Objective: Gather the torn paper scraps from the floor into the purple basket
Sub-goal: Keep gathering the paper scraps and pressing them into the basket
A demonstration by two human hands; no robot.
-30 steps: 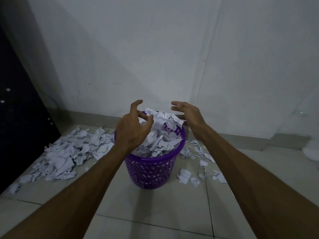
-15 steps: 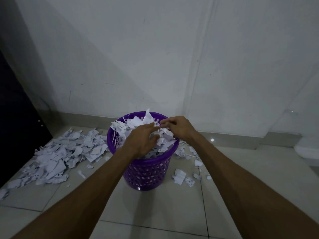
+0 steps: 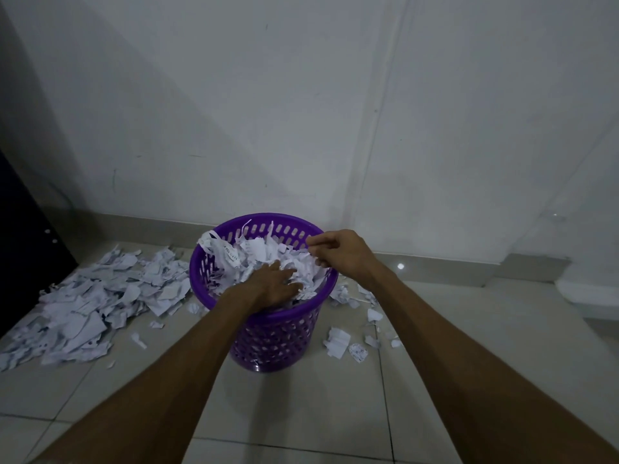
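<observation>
To the far left of both hands a dark panel [image 3: 20, 242] stands against the white wall [image 3: 301, 112], two pale dots on its edge. Left of the left hand, a broad heap of torn white paper scraps [image 3: 87, 306] lies on the pale glossy floor tiles [image 3: 318, 403], reaching nearly to the purple perforated plastic basket [image 3: 268, 339]. Faint print marks some scraps, too small to read.

The left hand [image 3: 273, 286] lies palm down inside the basket's mouth, fingers spread flat and pressing on the white scraps piled in the basket [image 3: 254, 259], which rise to the rim at the far left side. Just right of it, the right hand [image 3: 338, 251] hovers at the basket's right rim, fingers curled, thumb and forefinger pinching a small bit of paper; the bit itself is hard to make out against the pile.

Right of and below the right hand, a thin scatter of loose white scraps [image 3: 338, 341] lies on the tiles beside the basket. One shows dark print, unreadable. A grey skirting [image 3: 452, 266] runs along the wall's foot, with a bright glint on it.
</observation>
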